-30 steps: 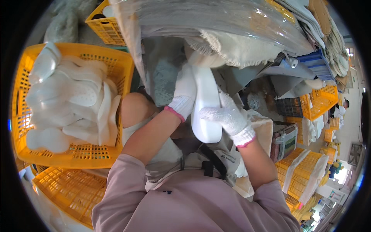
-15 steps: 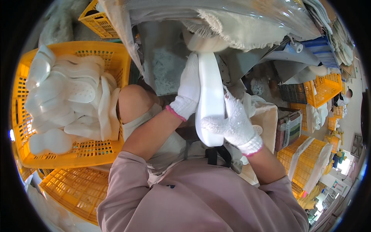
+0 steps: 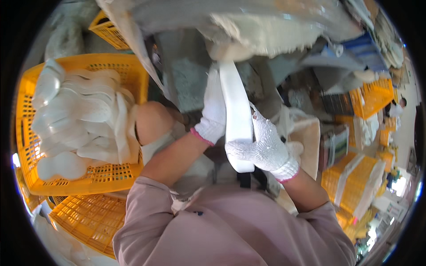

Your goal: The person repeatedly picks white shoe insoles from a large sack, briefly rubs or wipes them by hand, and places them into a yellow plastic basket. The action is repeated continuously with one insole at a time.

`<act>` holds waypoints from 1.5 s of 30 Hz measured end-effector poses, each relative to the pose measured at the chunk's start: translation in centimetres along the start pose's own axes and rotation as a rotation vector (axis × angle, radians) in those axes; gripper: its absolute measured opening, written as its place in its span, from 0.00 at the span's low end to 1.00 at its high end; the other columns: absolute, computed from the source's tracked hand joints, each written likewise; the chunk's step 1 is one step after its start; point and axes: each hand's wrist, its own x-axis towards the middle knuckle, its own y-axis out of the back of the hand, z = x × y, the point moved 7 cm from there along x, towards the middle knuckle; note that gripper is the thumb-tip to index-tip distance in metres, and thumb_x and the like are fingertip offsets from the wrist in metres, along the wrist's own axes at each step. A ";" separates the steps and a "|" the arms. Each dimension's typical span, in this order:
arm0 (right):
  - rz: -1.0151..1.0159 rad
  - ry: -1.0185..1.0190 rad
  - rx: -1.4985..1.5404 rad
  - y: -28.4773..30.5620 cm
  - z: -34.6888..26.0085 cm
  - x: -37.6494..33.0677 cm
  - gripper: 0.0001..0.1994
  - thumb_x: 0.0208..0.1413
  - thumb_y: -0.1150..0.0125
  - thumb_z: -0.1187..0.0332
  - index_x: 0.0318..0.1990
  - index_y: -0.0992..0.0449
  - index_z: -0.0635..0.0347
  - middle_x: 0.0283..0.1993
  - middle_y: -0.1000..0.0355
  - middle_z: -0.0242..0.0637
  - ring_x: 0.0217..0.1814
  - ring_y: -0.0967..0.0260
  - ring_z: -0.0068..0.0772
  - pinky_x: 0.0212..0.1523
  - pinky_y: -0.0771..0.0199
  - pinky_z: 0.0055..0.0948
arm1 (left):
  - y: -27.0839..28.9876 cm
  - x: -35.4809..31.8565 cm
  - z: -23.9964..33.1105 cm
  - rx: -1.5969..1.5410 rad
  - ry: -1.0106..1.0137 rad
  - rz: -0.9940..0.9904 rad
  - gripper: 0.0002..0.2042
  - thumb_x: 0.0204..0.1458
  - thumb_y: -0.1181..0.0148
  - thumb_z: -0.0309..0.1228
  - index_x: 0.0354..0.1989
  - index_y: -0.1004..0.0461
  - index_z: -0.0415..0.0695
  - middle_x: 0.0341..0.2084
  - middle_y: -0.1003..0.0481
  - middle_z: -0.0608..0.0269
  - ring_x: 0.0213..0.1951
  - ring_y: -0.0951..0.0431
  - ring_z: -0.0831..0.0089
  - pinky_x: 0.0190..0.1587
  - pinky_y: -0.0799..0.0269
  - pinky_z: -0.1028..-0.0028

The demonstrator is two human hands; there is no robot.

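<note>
Both my hands wear white knit gloves with pink cuffs. Between them is a long white shoe sole (image 3: 238, 117), held edge-up and pointing away from me. My left hand (image 3: 214, 104) lies along its left side near the far end; its fingertips are partly hidden. Around the near end closes my right hand (image 3: 265, 145), with the thumb across the sole's edge. The far tip of the sole meets a pale, rounded wheel-like part (image 3: 228, 52), blurred, below a frayed whitish cloth (image 3: 270, 33). I cannot tell how firmly they touch.
On the left stands a yellow crate (image 3: 84, 189) piled with white soles (image 3: 75, 111). Another yellow crate (image 3: 95, 221) sits below it. To the right are a cloth-lined bin (image 3: 310, 146), stacked yellow crates (image 3: 350, 177) and, far off, a person (image 3: 397, 106).
The sole has turned a little, its near end shifting slightly toward me. My right thumb lies more plainly across it. The whole view has shifted slightly.
</note>
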 end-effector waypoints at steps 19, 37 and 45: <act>0.339 0.087 -0.241 12.0 6.6 -5.4 0.26 0.47 0.26 0.64 0.54 0.20 0.67 0.42 0.17 0.45 0.43 0.17 0.37 0.48 0.18 0.37 | -9.3 -4.5 -5.8 -0.108 0.299 -0.301 0.25 0.75 0.50 0.45 0.70 0.32 0.40 0.61 0.24 0.55 0.61 0.24 0.62 0.68 0.30 0.60; 0.160 -0.150 0.032 14.8 2.4 2.5 0.25 0.49 0.27 0.60 0.51 0.19 0.69 0.42 0.16 0.46 0.44 0.17 0.33 0.48 0.19 0.35 | -12.2 -1.0 -2.4 0.202 0.151 0.018 0.30 0.68 0.37 0.48 0.66 0.31 0.34 0.57 0.22 0.55 0.55 0.19 0.65 0.59 0.22 0.64; 0.198 0.093 -0.211 12.5 8.2 -4.1 0.34 0.46 0.22 0.59 0.59 0.23 0.67 0.48 0.17 0.48 0.50 0.19 0.40 0.52 0.20 0.36 | -8.6 -4.4 -3.0 0.079 0.116 -0.320 0.28 0.73 0.45 0.47 0.70 0.34 0.37 0.61 0.26 0.55 0.61 0.25 0.65 0.67 0.30 0.62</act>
